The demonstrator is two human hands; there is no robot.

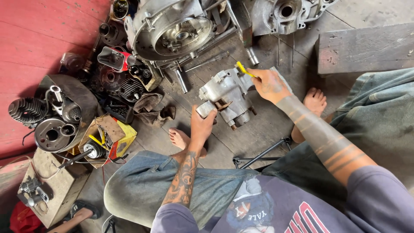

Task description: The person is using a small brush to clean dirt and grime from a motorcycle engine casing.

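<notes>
I sit over a wooden floor with a grey metal engine casing held up in front of me. My left hand grips its lower left end from below. My right hand holds a small yellow-handled tool against the casing's upper right edge. My bare feet rest on the boards under the part.
A large round engine case and another casing lie ahead. Loose engine parts, a finned cylinder, rags and a yellow box of tools crowd the left. A wooden plank lies right; a metal bar lies near my knees.
</notes>
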